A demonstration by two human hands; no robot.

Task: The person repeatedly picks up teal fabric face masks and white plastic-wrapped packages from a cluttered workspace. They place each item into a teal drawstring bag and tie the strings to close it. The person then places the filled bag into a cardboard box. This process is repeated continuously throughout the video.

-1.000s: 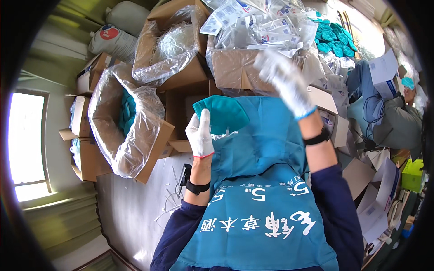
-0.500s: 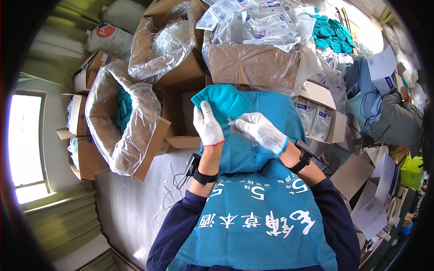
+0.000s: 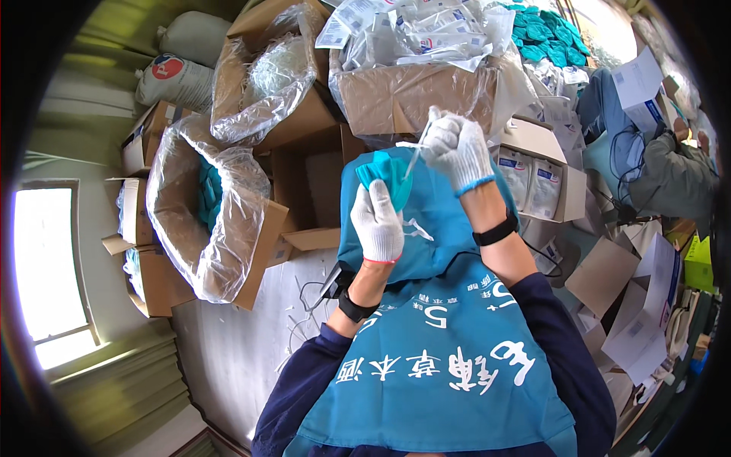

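Observation:
In my left hand [image 3: 378, 226], gloved in white knit with a red cuff edge, a teal face mask [image 3: 393, 177] is pinched between thumb and fingers, over my lap. The mask looks narrower and bunched, its shape turned partly edge-on. To its right and higher up, my right hand [image 3: 458, 151], in a white glove with a blue cuff edge, is closed on a thin white strap [image 3: 414, 161]. That strap stretches down toward the mask. A loose white strip [image 3: 418, 230] lies against the blue-teal apron [image 3: 434, 320] just below.
An open empty-looking carton [image 3: 308, 179] stands ahead left. Beside it, a plastic-lined carton [image 3: 164, 190] holds teal masks. A large carton [image 3: 415, 99] heaped with packets is straight ahead. At right are a carton of packets [image 3: 525, 141] and another seated person [image 3: 670, 179].
My right hand has moved up and away from the mask, drawing the strap out. The mask has turned and bunched in my left hand, which has shifted slightly right and down.

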